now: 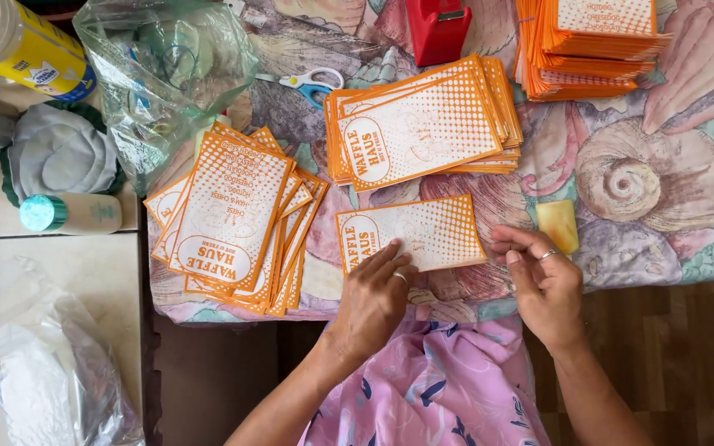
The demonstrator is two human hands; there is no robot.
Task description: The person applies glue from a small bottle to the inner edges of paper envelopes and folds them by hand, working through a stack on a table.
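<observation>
Head view, looking down on a bench [630, 182] under a shell-print cloth. One orange-and-white paper sleeve [423, 231] lying flat and alone at the near edge, between both hands. Left hand [373, 297] spread loosely, fingertips pressing the sleeve's lower left corner, gripping nothing. Right hand [543, 281] half curled, fingertips at the sleeve's right edge; cannot tell whether pinching it or only touching.

Seemingly mid-handling of that single sleeve. Lifting it would call for a fine pinch at the thin edge while the other hand steadies it.

Counted: three piles of like sleeves, namely a fanned pile [233, 215] at left, a middle pile [423, 124] and a tall stack [592, 45] far right. One yellow block [557, 225], one pair of scissors [307, 81], one red dispenser [438, 29].
</observation>
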